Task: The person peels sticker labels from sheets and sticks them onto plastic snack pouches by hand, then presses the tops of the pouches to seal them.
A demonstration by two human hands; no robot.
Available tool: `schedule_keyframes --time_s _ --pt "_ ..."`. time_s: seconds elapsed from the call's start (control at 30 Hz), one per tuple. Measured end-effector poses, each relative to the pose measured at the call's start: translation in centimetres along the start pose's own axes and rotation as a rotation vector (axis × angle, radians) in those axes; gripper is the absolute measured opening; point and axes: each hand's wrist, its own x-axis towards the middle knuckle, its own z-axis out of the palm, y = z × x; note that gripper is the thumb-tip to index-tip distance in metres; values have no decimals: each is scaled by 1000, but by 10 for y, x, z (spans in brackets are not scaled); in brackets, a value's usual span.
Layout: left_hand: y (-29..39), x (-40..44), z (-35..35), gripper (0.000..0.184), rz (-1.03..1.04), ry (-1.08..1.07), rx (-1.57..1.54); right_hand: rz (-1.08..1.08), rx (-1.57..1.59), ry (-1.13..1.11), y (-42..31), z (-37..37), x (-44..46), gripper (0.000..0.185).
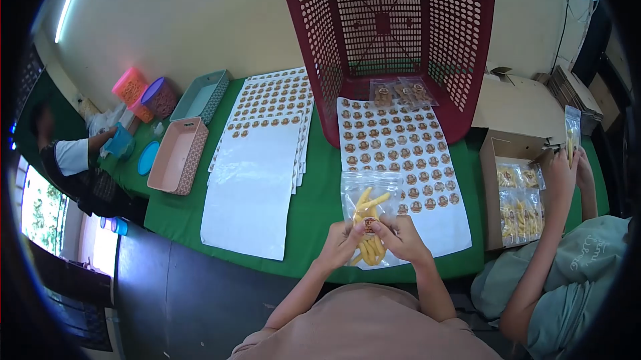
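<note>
Thumbs meet over a round label on a clear bag of yellow sticks, as the left hand and right hand grip its two sides, fingers curled behind the plastic. The step in hand appears to be pressing the label flat; moving on from this grip calls for easing both thumbs off without creasing the plastic or crushing the sticks. The bag is upright above the front edge of a green-covered table, its zip strip at the top; whether that strip is sealed cannot be told. Just beyond lies a sticker sheet, rows of round labels at its far part and bare backing nearer the wearer, its far end reaching into a dark red basket tipped on its side, where small packets rest. To the left are more sheets, a pink tray and a green tray, with a blue lid beside the pink one. To the right, a cardboard box holds filled bags, while a co-worker's hands hold another bag upright above it. At far left, another person holds a blue container.
</note>
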Motion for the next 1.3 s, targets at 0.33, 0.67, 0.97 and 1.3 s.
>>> schedule_keyframes --time_s 0.33,0.67,0.97,1.3 --pt "24 4 -53 30 -78 -216 199 47 151 134 1 41 25 20" --pt "8 3 -59 33 -93 -163 120 48 430 106 4 49 41 24" --pt "13 11 -58 32 -224 -141 -213 -93 104 305 3 45 45 33" --pt "8 22 -67 32 -73 -88 -111 33 413 131 12 58 39 39"
